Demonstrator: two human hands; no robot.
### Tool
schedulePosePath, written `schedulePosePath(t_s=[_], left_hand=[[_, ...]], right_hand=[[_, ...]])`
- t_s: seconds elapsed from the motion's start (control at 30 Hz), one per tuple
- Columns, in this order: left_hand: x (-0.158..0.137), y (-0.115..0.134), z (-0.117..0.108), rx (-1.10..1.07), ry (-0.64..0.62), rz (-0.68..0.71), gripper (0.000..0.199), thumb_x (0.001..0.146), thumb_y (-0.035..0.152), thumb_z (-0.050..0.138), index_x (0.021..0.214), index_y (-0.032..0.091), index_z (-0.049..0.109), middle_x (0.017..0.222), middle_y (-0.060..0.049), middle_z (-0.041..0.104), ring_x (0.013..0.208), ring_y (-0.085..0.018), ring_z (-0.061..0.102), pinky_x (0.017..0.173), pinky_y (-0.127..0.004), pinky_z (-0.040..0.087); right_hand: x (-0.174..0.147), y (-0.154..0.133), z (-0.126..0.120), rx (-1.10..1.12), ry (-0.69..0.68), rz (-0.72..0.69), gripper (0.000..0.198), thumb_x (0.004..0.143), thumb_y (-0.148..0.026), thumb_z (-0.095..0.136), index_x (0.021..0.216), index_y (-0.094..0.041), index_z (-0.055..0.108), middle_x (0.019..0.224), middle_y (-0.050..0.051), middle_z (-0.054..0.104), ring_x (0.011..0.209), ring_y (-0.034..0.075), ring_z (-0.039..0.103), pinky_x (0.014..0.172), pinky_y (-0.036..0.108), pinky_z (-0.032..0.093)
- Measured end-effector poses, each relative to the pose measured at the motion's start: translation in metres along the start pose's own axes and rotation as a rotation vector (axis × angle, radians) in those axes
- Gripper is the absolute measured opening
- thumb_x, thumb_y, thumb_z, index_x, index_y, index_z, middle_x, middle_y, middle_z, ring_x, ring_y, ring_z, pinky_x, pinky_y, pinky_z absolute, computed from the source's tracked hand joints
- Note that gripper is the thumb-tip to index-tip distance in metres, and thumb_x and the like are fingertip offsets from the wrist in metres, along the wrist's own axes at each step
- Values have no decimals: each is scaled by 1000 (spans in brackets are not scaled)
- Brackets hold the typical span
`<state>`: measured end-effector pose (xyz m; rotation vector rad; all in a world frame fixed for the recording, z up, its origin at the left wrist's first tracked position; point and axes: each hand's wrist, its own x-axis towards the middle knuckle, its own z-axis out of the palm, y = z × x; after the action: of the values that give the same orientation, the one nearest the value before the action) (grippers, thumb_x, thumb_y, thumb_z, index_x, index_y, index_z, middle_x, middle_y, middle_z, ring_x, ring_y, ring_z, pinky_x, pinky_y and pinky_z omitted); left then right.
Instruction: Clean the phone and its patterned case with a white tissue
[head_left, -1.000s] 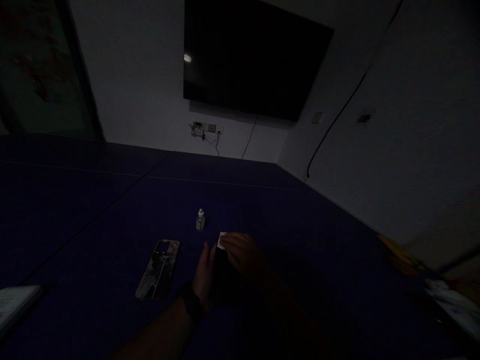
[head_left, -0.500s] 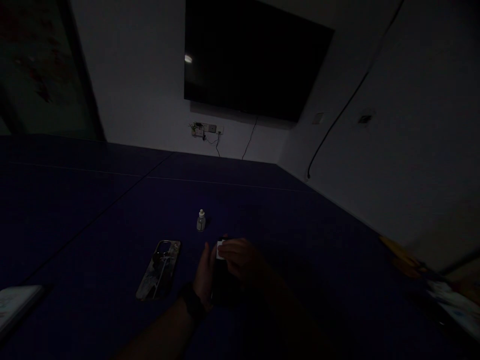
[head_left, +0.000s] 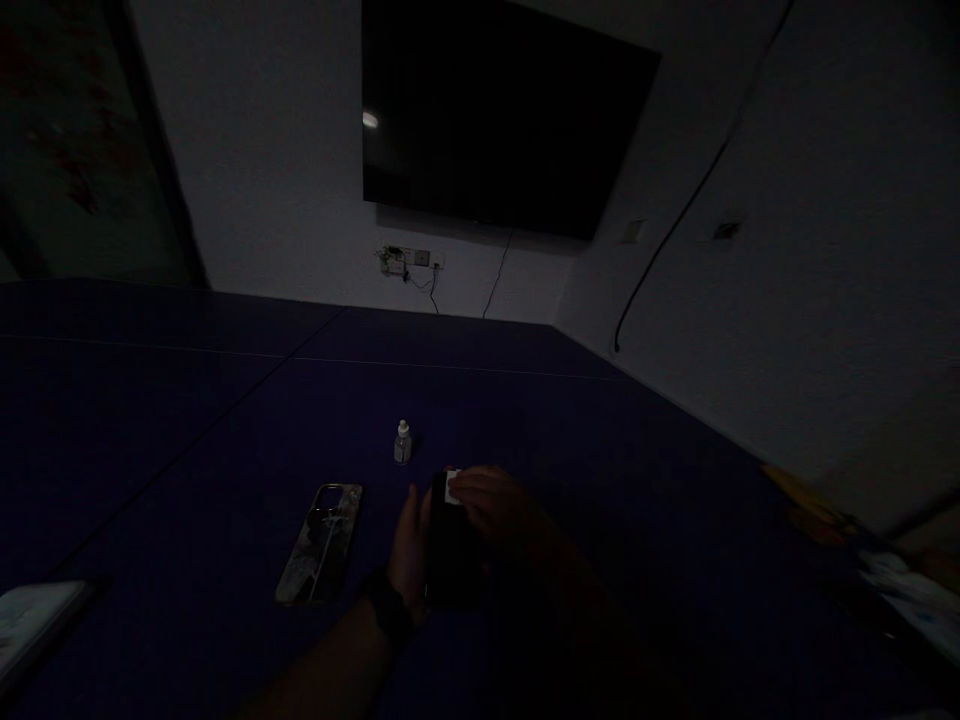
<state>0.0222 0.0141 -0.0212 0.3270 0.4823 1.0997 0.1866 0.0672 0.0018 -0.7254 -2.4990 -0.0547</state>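
Observation:
My left hand (head_left: 409,545), with a dark band on its wrist, is wrapped round the left side of a dark phone (head_left: 450,560). The fingers of my right hand (head_left: 491,500) press a small white pad (head_left: 452,487) against the phone's upper end. Whether the pad is cloth or paper I cannot tell. Left of my hands lies a patterned phone case (head_left: 321,545) with a camera cut-out at its far end. Beyond the phone stands a small clear bottle (head_left: 403,445) with a white cap, upright. The low light hides the phone's right edge.
The dark blue table (head_left: 225,450) runs up to the wall. A white object (head_left: 37,615) lies at the left edge. Yellow and white items (head_left: 817,500) lie along the right side. A large screen (head_left: 502,115) hangs above wall sockets (head_left: 409,260) with loose cables.
My right hand has slid the white pad a little to the right across the phone's upper end. The left hand keeps its hold; the view has shifted slightly.

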Motion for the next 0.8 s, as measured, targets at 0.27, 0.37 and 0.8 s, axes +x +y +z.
schedulePosePath(t_s=[0.27,0.37,0.8], left_hand=[[0,1,1,-53,12,57,65,93,63,46,150,33,40,124,-11,66,99,-28,70,85,-45,55],[-1,2,2,-16,-19,42,67,92,66,45,152,35,37,115,-12,68,90,-30,70,77,-49,56],[-2,3,-3,9,-46,46,68,92,69,41,152,38,34,108,-14,69,82,-32,70,69,-52,54]], right_hand=[[-4,2,-4,47,-14,-19,28,91,-12,53,110,-20,71,116,8,73,112,21,66,97,39,52],[-4,7,-4,13,41,14,29,93,-12,52,114,-19,70,119,10,73,113,22,66,97,41,52],[-13,14,-9,49,29,32,28,91,-13,51,108,-21,72,112,8,75,107,20,69,96,41,55]])
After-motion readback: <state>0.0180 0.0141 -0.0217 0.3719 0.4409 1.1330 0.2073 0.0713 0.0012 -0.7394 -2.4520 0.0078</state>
